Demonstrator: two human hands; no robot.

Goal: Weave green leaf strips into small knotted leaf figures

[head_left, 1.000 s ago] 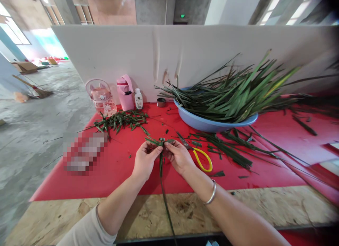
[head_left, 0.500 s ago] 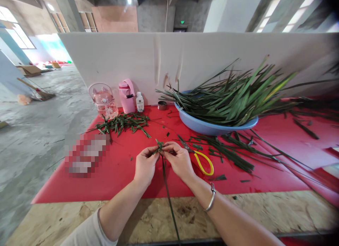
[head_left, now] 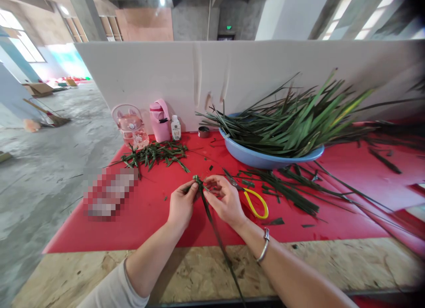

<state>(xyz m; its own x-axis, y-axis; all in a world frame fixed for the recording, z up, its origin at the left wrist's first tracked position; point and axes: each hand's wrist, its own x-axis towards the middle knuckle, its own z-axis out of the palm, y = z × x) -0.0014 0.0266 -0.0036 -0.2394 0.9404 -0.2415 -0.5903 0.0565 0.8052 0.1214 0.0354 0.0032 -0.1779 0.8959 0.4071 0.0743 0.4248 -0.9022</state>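
Note:
My left hand (head_left: 182, 205) pinches a small folded piece of green leaf (head_left: 196, 179) between thumb and fingers. From that piece a long narrow leaf strip (head_left: 217, 237) runs down past the table's front edge. Just to the right, my right hand (head_left: 227, 201) has its fingers loosely curved and apart, thumb close to the strip; whether the thumb touches it I cannot tell. Scissors with yellow handles (head_left: 259, 206) lie beside my right hand, their blades partly behind it.
A blue basin (head_left: 272, 161) heaped with long green leaves (head_left: 299, 122) stands at the back right. Cut leaf pieces (head_left: 152, 155) lie back left, before a pink bottle (head_left: 160, 124), a clear pink jug (head_left: 133, 131) and a small white bottle (head_left: 175, 127). A white panel (head_left: 149, 73) rises behind.
My right fingers have parted from the folded leaf piece and spread a little. The hanging strip's lower end has swung to the right. My left hand keeps its pinch.

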